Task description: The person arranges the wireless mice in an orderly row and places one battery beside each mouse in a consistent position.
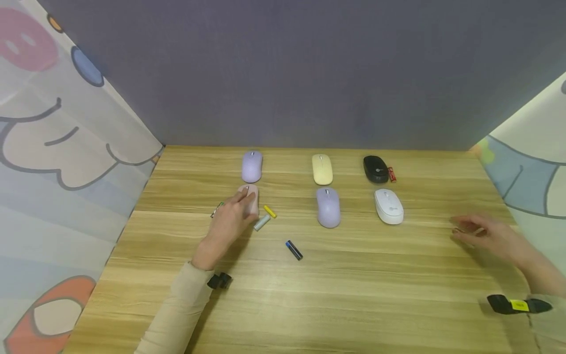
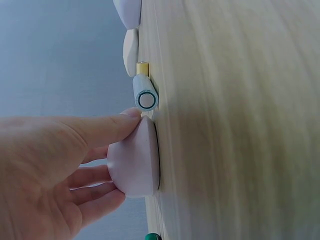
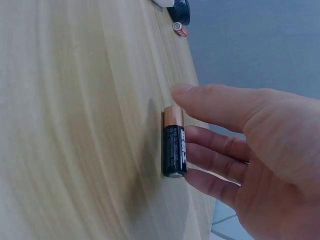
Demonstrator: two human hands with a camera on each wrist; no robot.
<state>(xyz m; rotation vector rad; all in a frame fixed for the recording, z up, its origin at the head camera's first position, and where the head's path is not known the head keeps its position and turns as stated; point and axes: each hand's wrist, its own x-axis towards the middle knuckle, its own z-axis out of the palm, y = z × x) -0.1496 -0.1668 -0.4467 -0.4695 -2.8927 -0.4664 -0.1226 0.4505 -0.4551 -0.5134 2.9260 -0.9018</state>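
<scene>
Toward the table's [image 1: 353,295] back-left corner, pinched pink mouse [image 2: 135,165] with left hand [image 1: 229,217], not yet lifting; at right edge, curved right hand [image 1: 493,238] loosely around copper-topped battery [image 3: 174,150], couldn't tell if gripping; left silver battery [image 1: 262,223] loose.

Six cordless computer mice [image 2: 134,162] [image 1: 252,166] [image 1: 322,170] [image 1: 328,208] [image 1: 376,169] [image 1: 389,207], five clearly visible batteries [image 3: 174,147] [image 1: 270,212] [image 1: 262,222] [image 1: 294,250] [image 1: 391,174], one partly hidden green item [image 2: 152,236], two hands [image 1: 227,219] [image 1: 495,238], one counter [image 1: 353,300]
</scene>
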